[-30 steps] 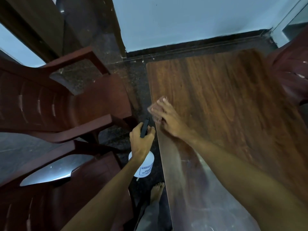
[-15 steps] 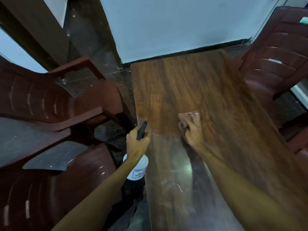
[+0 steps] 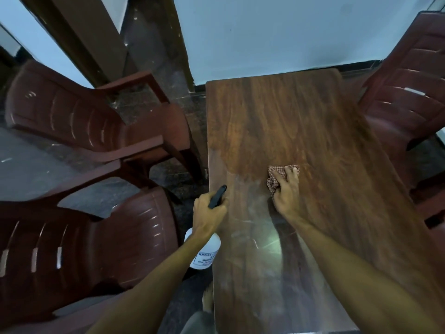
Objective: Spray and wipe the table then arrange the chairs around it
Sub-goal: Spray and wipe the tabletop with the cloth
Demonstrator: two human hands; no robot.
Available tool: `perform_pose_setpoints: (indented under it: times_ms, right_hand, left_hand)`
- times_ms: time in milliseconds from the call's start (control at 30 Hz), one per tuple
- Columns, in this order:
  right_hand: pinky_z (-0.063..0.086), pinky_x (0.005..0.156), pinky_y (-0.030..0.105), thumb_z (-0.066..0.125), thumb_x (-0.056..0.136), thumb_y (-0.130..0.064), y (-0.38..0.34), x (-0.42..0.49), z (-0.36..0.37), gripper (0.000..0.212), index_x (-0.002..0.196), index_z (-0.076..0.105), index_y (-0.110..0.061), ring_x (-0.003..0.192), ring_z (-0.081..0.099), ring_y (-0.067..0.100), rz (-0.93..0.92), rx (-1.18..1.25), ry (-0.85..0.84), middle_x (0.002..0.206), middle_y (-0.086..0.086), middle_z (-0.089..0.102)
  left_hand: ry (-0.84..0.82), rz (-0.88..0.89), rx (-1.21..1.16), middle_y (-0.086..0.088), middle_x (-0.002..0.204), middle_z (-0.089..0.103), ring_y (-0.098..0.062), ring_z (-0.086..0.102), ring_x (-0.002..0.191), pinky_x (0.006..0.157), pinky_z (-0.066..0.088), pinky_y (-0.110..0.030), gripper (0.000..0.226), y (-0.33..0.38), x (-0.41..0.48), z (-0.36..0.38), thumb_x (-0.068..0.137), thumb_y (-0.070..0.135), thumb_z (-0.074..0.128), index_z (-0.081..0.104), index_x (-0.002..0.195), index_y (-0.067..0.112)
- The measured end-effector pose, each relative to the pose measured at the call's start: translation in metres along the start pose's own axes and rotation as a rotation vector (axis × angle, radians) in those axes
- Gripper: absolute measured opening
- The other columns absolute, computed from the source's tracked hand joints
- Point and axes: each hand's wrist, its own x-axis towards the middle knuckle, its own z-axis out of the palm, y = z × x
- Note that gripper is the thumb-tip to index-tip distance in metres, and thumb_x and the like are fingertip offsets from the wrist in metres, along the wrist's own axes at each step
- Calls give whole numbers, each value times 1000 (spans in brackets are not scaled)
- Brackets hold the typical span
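A long brown wooden table runs from me toward the far wall, its near half streaked and glossy. My right hand presses a red-checked cloth on the tabletop near its middle. My left hand grips a white spray bottle by its black trigger head, held just off the table's left edge. Two dark red plastic chairs stand left of the table, one farther and one nearer. Another red chair stands on the right side.
A white wall with a dark skirting closes off the table's far end. A dark wooden door frame rises at the back left. The floor is dark polished stone. Part of one more red chair shows at the right edge.
My right hand has swept the cloth from the table's left edge rightward toward the middle. The view has swung right, showing the chair on the right. My left hand keeps holding the bottle.
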Motion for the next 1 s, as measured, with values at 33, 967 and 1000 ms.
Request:
perform_pose_setpoints:
  times_ms: [33, 967, 1000]
  right_hand:
    - [8, 125, 43, 57, 71, 11, -6, -3, 7, 76, 141, 56, -17, 148, 20, 44, -66, -10, -35, 157, 20, 33]
    - [15, 125, 51, 41, 95, -20, -92, 10, 61, 56, 151, 44, -21, 153, 13, 36, -489, -125, -284, 164, 12, 23]
    - [17, 123, 55, 35, 88, -14, -82, 16, 55, 62, 148, 47, -19, 151, 17, 40, -330, -94, -215, 162, 16, 26]
  left_hand:
    - [23, 20, -17, -11, 52, 43, -19, 39, 51, 49, 39, -46, 35, -5, 0, -3, 87, 19, 66, 47, 60, 9]
    - [23, 65, -128, -10, 59, 55, -23, 46, 54, 53, 52, -57, 23, -46, 55, -65, 90, 23, 70, 58, 73, 15]
    - [13, 65, -134, -6, 58, 55, -22, 47, 54, 53, 53, -57, 22, -46, 52, -62, 90, 25, 70, 58, 73, 17]
